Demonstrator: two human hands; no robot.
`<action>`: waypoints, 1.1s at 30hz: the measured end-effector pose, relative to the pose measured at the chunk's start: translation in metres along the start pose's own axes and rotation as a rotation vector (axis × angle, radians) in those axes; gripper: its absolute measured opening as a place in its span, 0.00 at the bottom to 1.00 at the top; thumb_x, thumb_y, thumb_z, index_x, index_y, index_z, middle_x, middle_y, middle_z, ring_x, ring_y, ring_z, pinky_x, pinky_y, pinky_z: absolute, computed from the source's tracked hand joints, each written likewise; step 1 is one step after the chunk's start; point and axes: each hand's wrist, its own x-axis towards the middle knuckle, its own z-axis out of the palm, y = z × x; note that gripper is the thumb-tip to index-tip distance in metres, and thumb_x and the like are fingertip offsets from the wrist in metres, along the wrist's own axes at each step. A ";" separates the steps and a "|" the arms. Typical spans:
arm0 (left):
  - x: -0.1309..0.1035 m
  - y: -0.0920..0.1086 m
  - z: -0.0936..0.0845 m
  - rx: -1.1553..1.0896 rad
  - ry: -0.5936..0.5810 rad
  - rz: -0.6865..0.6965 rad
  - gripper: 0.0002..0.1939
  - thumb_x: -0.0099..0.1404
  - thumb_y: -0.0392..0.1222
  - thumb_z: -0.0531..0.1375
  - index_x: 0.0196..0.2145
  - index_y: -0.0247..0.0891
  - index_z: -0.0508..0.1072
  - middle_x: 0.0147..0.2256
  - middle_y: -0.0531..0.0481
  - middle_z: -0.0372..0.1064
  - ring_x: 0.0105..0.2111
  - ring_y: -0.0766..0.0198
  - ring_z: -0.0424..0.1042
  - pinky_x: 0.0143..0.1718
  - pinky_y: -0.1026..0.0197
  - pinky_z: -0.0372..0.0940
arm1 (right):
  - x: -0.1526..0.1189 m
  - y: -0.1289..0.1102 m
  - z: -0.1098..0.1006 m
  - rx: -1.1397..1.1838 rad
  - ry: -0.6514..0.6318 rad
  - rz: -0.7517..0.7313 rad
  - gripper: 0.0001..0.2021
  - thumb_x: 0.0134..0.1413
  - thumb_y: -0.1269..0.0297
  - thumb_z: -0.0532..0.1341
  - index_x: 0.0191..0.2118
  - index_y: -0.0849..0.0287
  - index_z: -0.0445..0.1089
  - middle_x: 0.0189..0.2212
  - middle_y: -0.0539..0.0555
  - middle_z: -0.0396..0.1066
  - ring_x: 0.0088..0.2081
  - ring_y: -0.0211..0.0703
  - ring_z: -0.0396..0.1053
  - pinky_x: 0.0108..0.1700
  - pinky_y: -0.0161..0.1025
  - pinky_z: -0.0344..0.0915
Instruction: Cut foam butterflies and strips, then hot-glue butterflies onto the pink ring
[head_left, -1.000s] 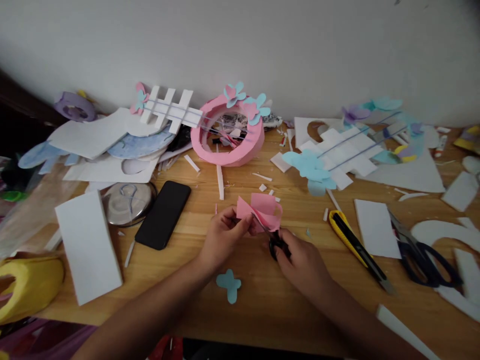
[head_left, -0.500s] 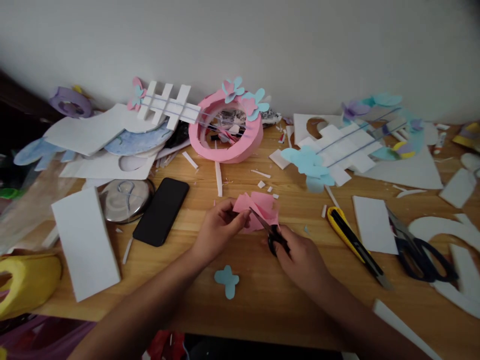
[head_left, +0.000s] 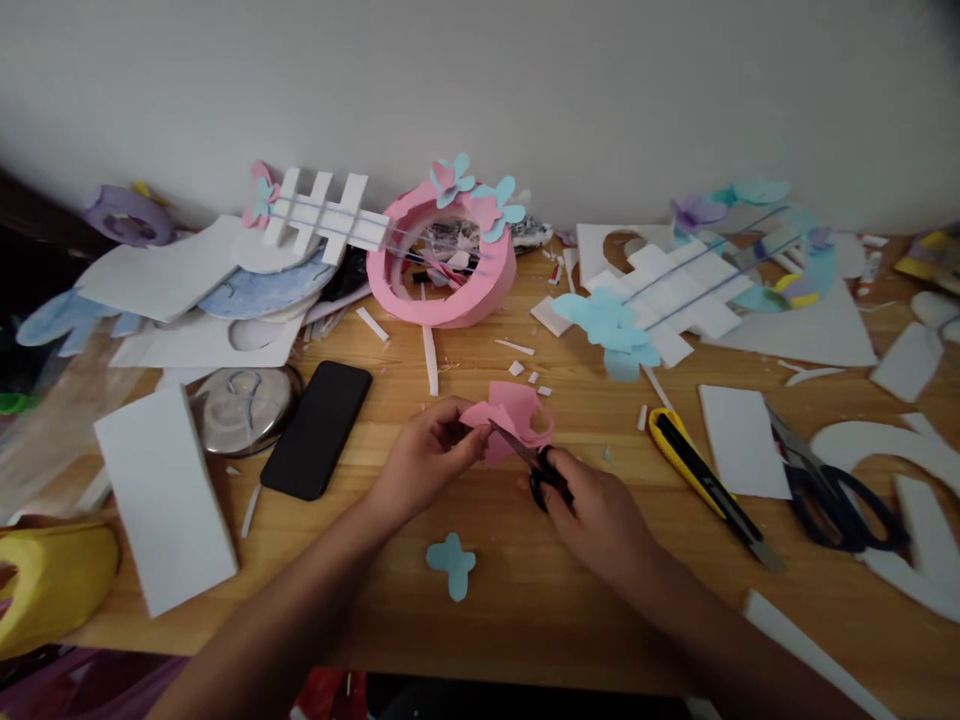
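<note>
1. Since the frame just before, the pink paper [head_left: 510, 402] has shifted in the grip, so that an opening now shows at its right side; the articles lying around it keep their places on the bench [head_left: 525, 625].
2. Left hand [head_left: 424, 460]: thumb and fingers pinched on the left part of the pink paper, which is held near the middle of the bench, between the two hands.
3. Right hand [head_left: 600, 510]: closed on the handles of the black-handled scissors [head_left: 551, 480], whose blades lie against the paper and point toward the left hand. The hands are near one another but apart.
4. Near side: a light-blue petal shape [head_left: 451, 567] lies flat.
5. Left: a black phone [head_left: 316, 430], dark-screened, beside a round metal lid [head_left: 241, 412]; nearer and farther left, a white board [head_left: 165, 500] and a yellow ring [head_left: 67, 580].
6. Far side: a pink ring [head_left: 450, 308], trimmed with blue and pink petals, joined by strings to a white crossbarred neck [head_left: 349, 220] at its left.
7. Right: a yellow-and-black cutter [head_left: 690, 465], a white rectangle [head_left: 742, 440] and, just beside it, dark-blue-handled scissors [head_left: 819, 500].
8. Markings: the white tube [head_left: 870, 272] at far right shows a reddish patch too small to read; the black-and-white patterned material [head_left: 532, 234] behind the pink ring is likewise illegible.
</note>
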 end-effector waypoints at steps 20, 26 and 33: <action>-0.001 0.003 0.005 -0.129 0.082 -0.105 0.14 0.58 0.49 0.70 0.31 0.35 0.76 0.27 0.49 0.76 0.29 0.65 0.74 0.33 0.63 0.68 | -0.001 0.004 -0.001 0.021 -0.027 0.009 0.10 0.59 0.67 0.51 0.43 0.57 0.67 0.35 0.58 0.81 0.35 0.51 0.79 0.32 0.41 0.68; 0.000 0.005 0.000 -0.055 0.047 -0.096 0.11 0.60 0.47 0.68 0.32 0.35 0.77 0.28 0.49 0.75 0.29 0.66 0.73 0.32 0.64 0.68 | 0.000 0.004 -0.001 0.010 0.007 -0.040 0.10 0.58 0.69 0.51 0.42 0.55 0.67 0.35 0.56 0.81 0.35 0.50 0.80 0.33 0.40 0.69; -0.002 0.003 -0.005 0.048 -0.007 -0.086 0.08 0.63 0.43 0.66 0.34 0.35 0.77 0.29 0.48 0.75 0.29 0.67 0.72 0.31 0.66 0.65 | 0.000 0.003 -0.003 -0.052 0.007 -0.036 0.10 0.58 0.68 0.52 0.41 0.56 0.67 0.33 0.56 0.81 0.33 0.52 0.79 0.30 0.41 0.67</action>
